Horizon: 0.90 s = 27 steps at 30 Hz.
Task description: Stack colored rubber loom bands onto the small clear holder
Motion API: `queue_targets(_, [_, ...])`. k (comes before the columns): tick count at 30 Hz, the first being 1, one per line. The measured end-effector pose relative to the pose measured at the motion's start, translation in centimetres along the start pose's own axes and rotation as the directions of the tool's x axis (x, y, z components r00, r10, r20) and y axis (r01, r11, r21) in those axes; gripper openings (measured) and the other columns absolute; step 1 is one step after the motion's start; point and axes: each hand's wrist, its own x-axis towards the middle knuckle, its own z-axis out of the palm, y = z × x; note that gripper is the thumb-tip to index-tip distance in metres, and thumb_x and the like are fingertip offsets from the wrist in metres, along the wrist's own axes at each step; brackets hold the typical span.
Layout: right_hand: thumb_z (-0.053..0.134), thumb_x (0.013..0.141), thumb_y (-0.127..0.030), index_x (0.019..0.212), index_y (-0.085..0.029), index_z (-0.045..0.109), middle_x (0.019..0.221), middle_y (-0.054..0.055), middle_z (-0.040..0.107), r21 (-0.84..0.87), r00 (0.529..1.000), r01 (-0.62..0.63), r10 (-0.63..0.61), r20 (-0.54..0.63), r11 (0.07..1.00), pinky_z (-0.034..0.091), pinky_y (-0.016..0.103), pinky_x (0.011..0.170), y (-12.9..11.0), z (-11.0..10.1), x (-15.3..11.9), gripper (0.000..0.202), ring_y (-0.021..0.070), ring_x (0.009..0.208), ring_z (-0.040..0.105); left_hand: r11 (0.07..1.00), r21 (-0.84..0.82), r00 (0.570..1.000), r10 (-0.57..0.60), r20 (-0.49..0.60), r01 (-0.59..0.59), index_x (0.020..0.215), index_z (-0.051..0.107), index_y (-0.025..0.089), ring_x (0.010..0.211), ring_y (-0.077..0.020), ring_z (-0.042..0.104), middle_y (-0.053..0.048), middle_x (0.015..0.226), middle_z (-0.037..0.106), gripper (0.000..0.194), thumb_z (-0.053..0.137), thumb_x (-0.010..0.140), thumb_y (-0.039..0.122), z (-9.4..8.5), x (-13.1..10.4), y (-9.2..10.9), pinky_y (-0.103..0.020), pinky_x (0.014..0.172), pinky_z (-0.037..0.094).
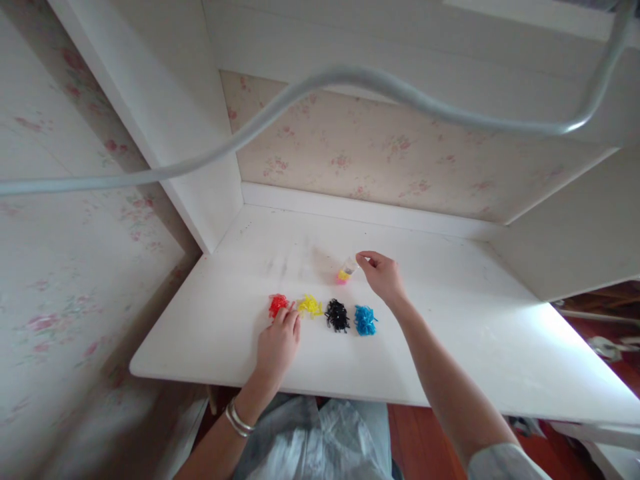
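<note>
A person's right hand (381,273) pinches its grip on the upper end of a small clear container (348,268), yellow and pink showing at its lower end, over a white surface (210,320). The left hand (280,339) meets the red pile (279,305); whether its grip is closed, one cannot tell. Right of that grip lie the yellow pile (311,306), black pile (337,315) and blue pile (365,321).

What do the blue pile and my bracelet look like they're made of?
The blue pile looks like thin, slightly glossy plastic or rubber strands; small highlights suggest it, though which is unclear. The bracelet seems polished, silvery metal, judging by its bright reflections.
</note>
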Motion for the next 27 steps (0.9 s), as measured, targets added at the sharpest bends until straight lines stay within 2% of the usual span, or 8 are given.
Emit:
queue_targets(10, [0.052,0.076,-0.045,0.090,-0.021,0.076,0.057,0.000,0.060,-0.095,0.999,-0.011,0.015,0.039,0.995,0.034,0.023,0.053,0.0,-0.1,0.8,0.037,0.0106,0.050,0.048,0.984,-0.172,0.999,-0.042,-0.025,0.037,0.106,0.060,0.023,0.088,-0.0204,0.065,-0.009,0.102,0.066,0.025,0.040,0.093,0.023,-0.5,0.3,-0.6,-0.026,0.059,0.050])
queue_targets(17, [0.052,0.076,-0.042,0.087,-0.018,0.076,0.054,0.000,0.059,-0.093,1.000,0.003,-0.002,0.006,0.996,0.034,0.023,0.052,-0.5,-0.5,0.5,0.035,0.0113,0.050,0.048,0.990,-0.137,0.999,-0.033,0.018,0.035,0.100,0.061,0.023,0.081,-0.0211,0.067,-0.008,0.100,0.068,0.021,0.042,0.093,0.027,0.0,0.0,-0.3,-0.027,0.058,0.048])
queue_targets(20, [0.051,0.079,-0.042,0.087,-0.018,0.075,0.053,-0.001,0.057,-0.065,0.999,0.020,-0.023,-0.048,0.998,0.035,0.022,0.053,-1.2,-0.8,-1.0,0.035,0.0103,0.049,0.047,0.996,-0.093,1.000,0.004,0.026,-0.001,0.103,0.060,0.024,0.085,-0.0215,0.067,-0.008,0.111,0.066,0.021,0.043,0.092,0.030,0.3,0.0,0.0,-0.028,0.061,0.049])
queue_targets(22, [0.050,0.081,-0.043,0.088,-0.018,0.074,0.053,-0.002,0.057,-0.048,0.999,0.032,-0.034,-0.027,0.998,0.035,0.021,0.053,-1.4,-0.6,-2.7,0.035,0.0097,0.049,0.048,0.998,-0.062,1.000,0.022,0.018,-0.021,0.106,0.059,0.024,0.090,-0.0210,0.066,-0.008,0.121,0.062,0.022,0.043,0.092,0.030,0.5,0.2,0.1,-0.027,0.062,0.050])
queue_targets(25, [0.047,0.085,-0.040,0.090,-0.021,0.073,0.054,-0.002,0.059,-0.070,0.991,0.039,-0.029,0.133,0.997,0.036,0.020,0.052,-1.3,0.8,-6.0,0.033,0.0097,0.049,0.052,0.999,-0.032,0.999,0.033,0.021,-0.032,0.105,0.060,0.024,0.094,-0.0206,0.066,-0.007,0.124,0.061,0.022,0.042,0.093,0.028,0.8,0.5,0.1,-0.026,0.063,0.051])
queue_targets(27, [0.045,0.087,-0.038,0.091,-0.024,0.073,0.063,-0.001,0.065,-0.141,0.970,0.059,-0.023,0.243,0.988,0.037,0.019,0.055,-1.1,2.3,-8.1,0.031,0.0104,0.055,0.057,0.999,-0.019,0.998,0.047,0.034,-0.046,0.103,0.061,0.023,0.097,-0.0203,0.065,-0.007,0.123,0.061,0.023,0.041,0.093,0.025,0.9,0.6,0.1,-0.026,0.064,0.052])
